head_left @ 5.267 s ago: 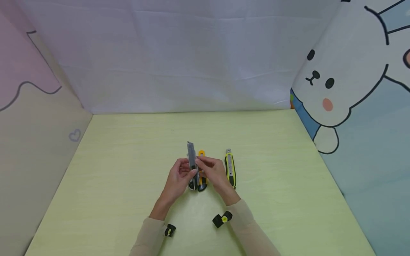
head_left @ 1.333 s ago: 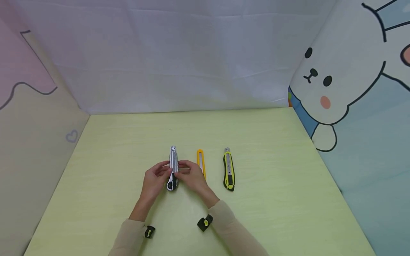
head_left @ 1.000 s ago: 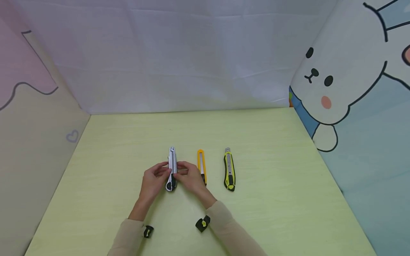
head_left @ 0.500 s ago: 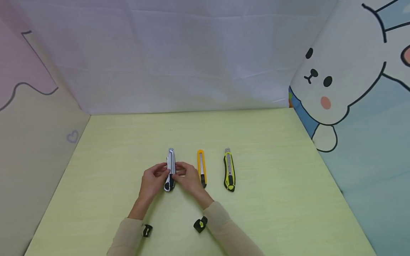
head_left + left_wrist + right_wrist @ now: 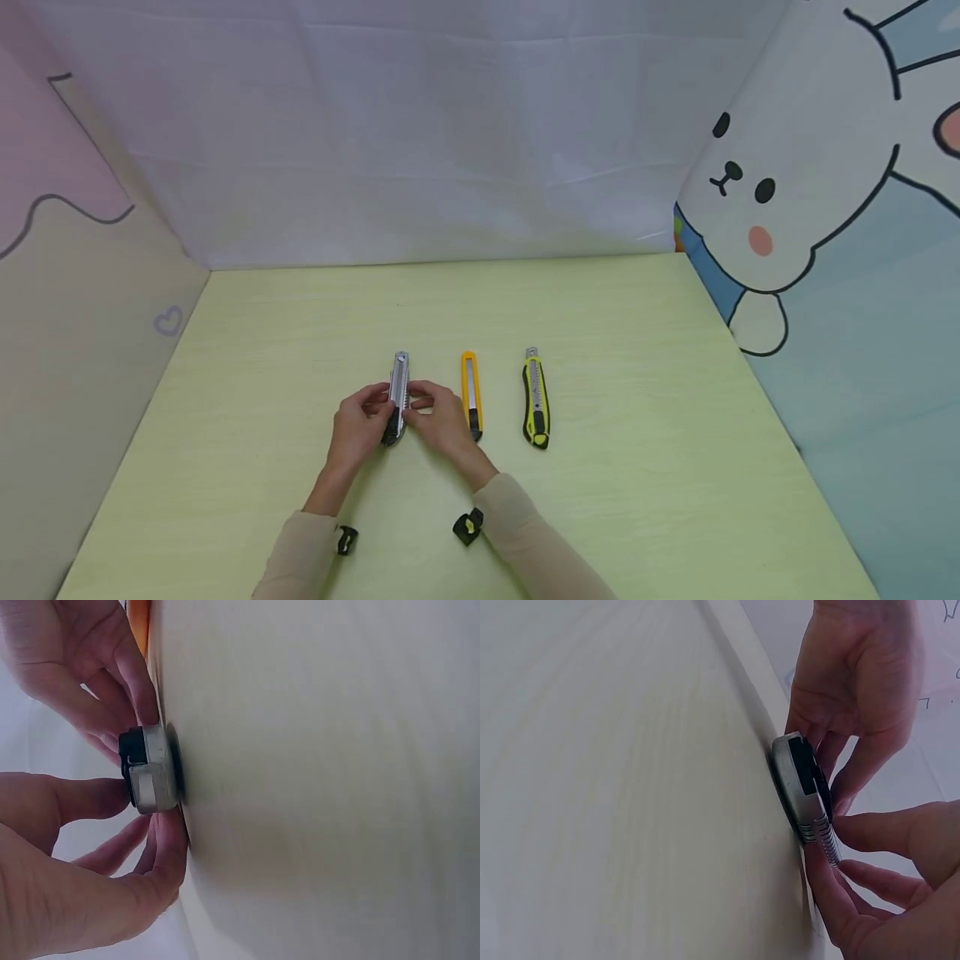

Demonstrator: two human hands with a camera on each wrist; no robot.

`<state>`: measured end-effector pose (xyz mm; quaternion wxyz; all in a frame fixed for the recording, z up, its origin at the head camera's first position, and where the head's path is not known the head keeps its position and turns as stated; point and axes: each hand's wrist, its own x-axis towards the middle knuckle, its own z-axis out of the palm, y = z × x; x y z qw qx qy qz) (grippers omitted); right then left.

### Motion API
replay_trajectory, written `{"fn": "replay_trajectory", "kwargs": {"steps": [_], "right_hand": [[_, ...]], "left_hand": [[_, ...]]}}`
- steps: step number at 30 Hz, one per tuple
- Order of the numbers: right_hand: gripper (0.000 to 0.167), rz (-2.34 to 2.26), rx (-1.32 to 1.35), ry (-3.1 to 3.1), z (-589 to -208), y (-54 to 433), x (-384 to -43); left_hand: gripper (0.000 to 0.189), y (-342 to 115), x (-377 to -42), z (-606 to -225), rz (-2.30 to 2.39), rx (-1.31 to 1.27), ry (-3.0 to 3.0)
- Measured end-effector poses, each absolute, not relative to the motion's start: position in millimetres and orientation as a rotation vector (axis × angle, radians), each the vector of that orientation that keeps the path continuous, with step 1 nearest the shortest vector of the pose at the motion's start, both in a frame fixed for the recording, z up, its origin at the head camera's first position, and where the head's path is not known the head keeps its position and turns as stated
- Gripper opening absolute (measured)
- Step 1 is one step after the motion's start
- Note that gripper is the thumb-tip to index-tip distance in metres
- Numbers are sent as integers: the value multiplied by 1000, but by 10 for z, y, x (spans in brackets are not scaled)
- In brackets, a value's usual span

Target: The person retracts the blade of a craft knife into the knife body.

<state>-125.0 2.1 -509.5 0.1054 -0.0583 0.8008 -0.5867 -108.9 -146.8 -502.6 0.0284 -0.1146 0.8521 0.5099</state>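
A silver utility knife with a black slider point(image 5: 399, 383) lies roughly lengthwise between both hands, low at the table. My left hand point(image 5: 358, 429) pinches its left side, with the thumb over the top. From the other side my right hand point(image 5: 442, 421) pinches it between thumb and fingers. The left wrist view shows the knife's silver and black butt end point(image 5: 154, 776) close to the tabletop; whether it touches is hard to tell. In the right wrist view the ribbed edge of the silver knife point(image 5: 806, 795) is by the right fingers. No blade tip is seen projecting.
Right of the hands lies an orange utility knife point(image 5: 471, 392), near the right hand. Farther right is a yellow-green and black utility knife point(image 5: 536, 400). The pale yellow table point(image 5: 637, 467) meets a white cloth wall point(image 5: 450, 150) at its back edge.
The silver knife has moved left, away from the orange one, and down toward the table. Its blade tip, projecting at first, is now drawn in. Lately, it has shifted slightly left and toward the person.
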Motion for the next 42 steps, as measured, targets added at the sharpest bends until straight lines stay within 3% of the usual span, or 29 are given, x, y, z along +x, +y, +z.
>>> {"fn": "replay_trajectory", "kwargs": {"steps": [18,42], "right_hand": [[17,-1794,-199,2331,-5022,192,-1297],[12,-1997,-209,2328,-4853,919,-1382]], "left_hand": [[37,-1459,-1100,-4993,1560,-427,2625],[24,-1540,-1113,-4932,1541,-328,2965]]}}
